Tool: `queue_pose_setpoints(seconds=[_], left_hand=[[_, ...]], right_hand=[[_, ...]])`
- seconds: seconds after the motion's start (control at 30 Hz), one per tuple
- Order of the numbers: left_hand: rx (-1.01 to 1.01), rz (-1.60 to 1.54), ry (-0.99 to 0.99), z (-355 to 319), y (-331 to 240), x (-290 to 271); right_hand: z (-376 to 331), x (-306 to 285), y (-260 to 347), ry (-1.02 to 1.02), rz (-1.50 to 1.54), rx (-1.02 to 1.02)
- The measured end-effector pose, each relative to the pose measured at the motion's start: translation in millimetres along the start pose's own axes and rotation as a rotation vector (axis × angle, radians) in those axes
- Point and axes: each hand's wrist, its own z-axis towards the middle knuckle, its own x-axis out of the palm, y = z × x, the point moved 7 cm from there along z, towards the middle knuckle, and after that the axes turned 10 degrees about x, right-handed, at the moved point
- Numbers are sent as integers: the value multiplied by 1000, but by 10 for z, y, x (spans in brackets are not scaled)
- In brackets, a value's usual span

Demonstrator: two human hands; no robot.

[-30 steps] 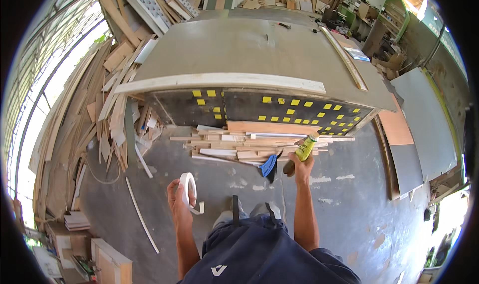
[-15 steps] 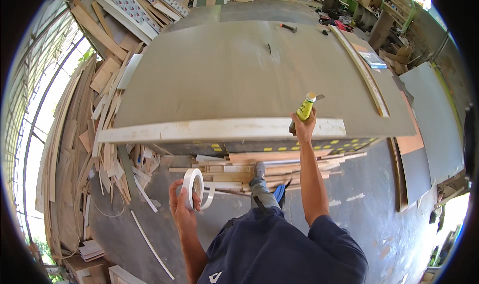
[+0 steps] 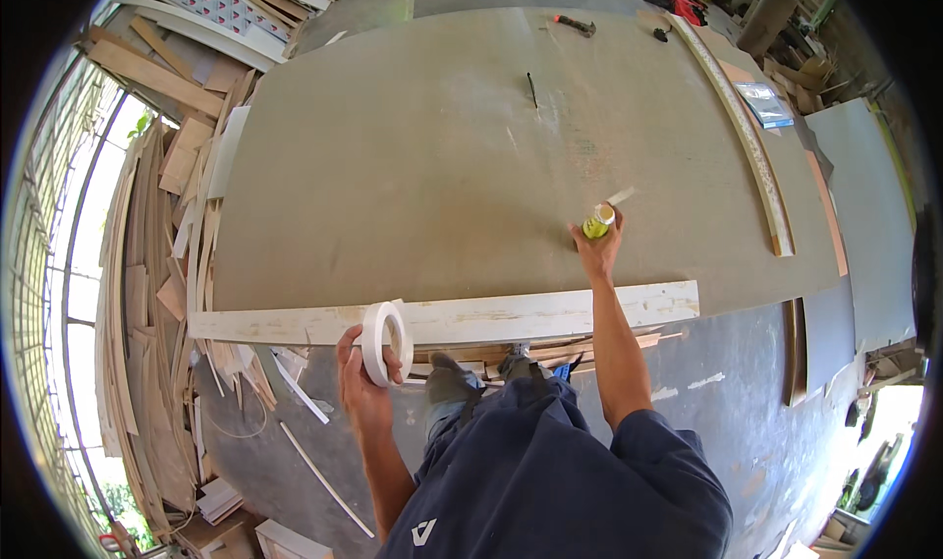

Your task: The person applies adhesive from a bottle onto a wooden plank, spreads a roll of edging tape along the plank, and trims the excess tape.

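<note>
My left hand (image 3: pixel 369 370) is closed around a roll of white edge-banding tape (image 3: pixel 375 345), in front of the near edge of the workbench (image 3: pixel 393 166). Over the benchtop, right of the middle, my right hand (image 3: pixel 598 250) grips a yellow-green bottle (image 3: pixel 596 225) by its side, its pale top facing up. A thin flat blade-like piece (image 3: pixel 621 196) sticks out beside the bottle; its other end is hidden. Between me and the bare benchtop lies a long white board (image 3: pixel 511 309) along the near edge, with brownish smears on its face.
A hammer (image 3: pixel 575 26) and a thin dark pen-like stick (image 3: pixel 532 89) lie at the far side. On the right are a long narrow strip (image 3: pixel 737 127) and a clear-and-blue packet (image 3: pixel 764 105). Wood offcuts (image 3: pixel 147 294) crowd the left; loose strips lie on the floor.
I have come closer to the bench. The bottle in my right hand is lower over the benchtop, seen more from above. The tape roll now overlaps the white board in view.
</note>
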Motion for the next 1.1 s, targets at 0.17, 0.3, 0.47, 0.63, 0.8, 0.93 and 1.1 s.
queue_pose_setpoints(seconds=[0.17,0.3,0.47,0.63,0.8,0.93,1.1], left_hand=[[-146,-226,109,416,288,255],[-255,-325,192,695,488,403],[-371,-398,223,983,683,625],[-446,-414,164,1109,869,841],[-489,-354,186,1127,936,1023],[-465,-334,212,1191,953,988],[-329,-38,294,1334,940,759]], right_hand=[[-66,-194,35,-39,141,36],[-221,-518,389,-134,104,-90],[-973,-853,1384,-390,43,-306],[-1751,184,1999,253,0,-279],[-1748,626,1850,392,-9,-192],[-1747,653,1935,388,-46,-263],[-1728,543,1981,302,-81,-206]])
